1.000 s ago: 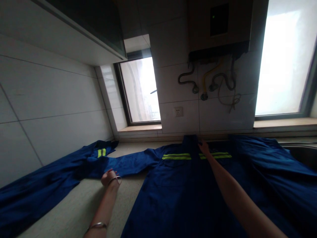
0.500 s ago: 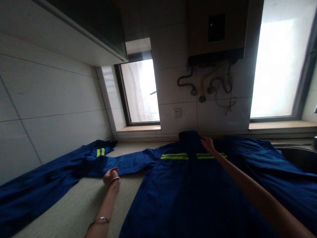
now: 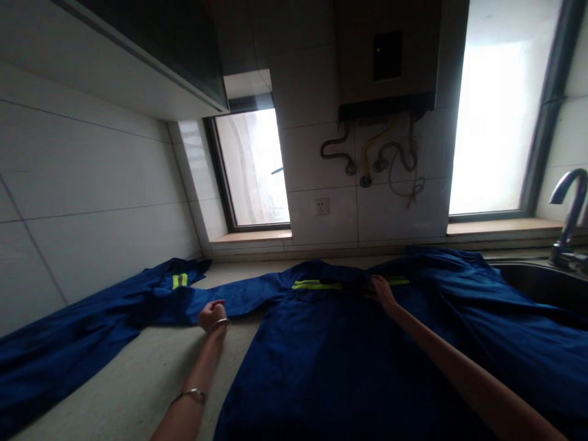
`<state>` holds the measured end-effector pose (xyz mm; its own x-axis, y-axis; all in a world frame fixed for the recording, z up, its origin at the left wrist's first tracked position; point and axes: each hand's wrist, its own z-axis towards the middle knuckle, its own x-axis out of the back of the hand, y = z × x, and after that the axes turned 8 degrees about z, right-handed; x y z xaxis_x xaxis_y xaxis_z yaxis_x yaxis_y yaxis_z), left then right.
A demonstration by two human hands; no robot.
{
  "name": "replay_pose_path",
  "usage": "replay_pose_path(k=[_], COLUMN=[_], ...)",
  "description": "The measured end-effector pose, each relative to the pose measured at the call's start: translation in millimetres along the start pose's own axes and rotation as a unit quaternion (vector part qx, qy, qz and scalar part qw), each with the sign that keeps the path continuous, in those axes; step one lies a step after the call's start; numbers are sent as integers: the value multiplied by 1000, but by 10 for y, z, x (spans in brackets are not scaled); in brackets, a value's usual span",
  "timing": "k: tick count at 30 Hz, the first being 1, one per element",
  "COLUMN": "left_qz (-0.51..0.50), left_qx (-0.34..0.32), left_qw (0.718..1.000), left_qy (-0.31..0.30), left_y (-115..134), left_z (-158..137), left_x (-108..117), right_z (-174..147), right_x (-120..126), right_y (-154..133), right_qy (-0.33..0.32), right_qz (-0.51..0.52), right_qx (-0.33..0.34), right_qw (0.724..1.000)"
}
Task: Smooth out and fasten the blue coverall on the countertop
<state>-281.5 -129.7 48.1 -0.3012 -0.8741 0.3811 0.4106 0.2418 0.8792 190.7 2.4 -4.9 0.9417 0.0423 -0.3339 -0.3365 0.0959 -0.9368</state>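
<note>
A dark blue work jacket (image 3: 312, 355) with yellow-green reflective stripes lies spread on the counter, its collar (image 3: 340, 274) folded down toward me. My right hand (image 3: 383, 295) rests on the folded collar beside a chest stripe, fingers stretched out and apart. My left hand (image 3: 212, 315), with a bangle at the wrist, is curled in a loose fist at the lower edge of the jacket's left-side sleeve (image 3: 248, 295). I see no cloth pinched in it. Bangles circle that forearm.
More blue clothing (image 3: 82, 324) with a yellow-green band lies at the left, and another blue heap (image 3: 487, 294) at the right. Beyond that are a dark sink (image 3: 528, 282) and a curved faucet (image 3: 569, 202). A water heater (image 3: 388, 55) hangs above a wall socket (image 3: 321, 206).
The collar, which stood up in my right hand's grip, now lies folded down, and that hand has loosened and come nearer. My left hand has barely moved. The view has turned slightly right.
</note>
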Motion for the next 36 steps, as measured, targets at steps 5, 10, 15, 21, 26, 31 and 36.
replay_pose_path(k=[5,10,15,21,26,31,36], left_qz=[85,111,226,168,118,80,-23], left_qx=[-194,-395,-469,-448,-415,-361,-302], left_qw=[974,892,824,840,854,895,940], left_qy=[-75,-188,-223,-255,-291,-249,-156], left_y=[422,827,870,862,954,923,865], left_z=[-197,-896,-1492,-1582,-1589,-1646,-1581], left_x=[-313,-706,-868,-1061,-1373,-1697,-1945], right_z=[-18,-109,-196,-241,-195,-113,-80], right_x=[-28,-98,-147,-125,-69,-13,102], right_y=[-142,-209,-446,-650,-589,-575,-711], right_qy=[39,31,-6,3,-3,-25,-126], right_qz=[-245,-402,-359,-265,-214,-217,-249], right_qx=[86,244,293,313,300,282,169], right_qw=[965,882,886,912,930,934,945])
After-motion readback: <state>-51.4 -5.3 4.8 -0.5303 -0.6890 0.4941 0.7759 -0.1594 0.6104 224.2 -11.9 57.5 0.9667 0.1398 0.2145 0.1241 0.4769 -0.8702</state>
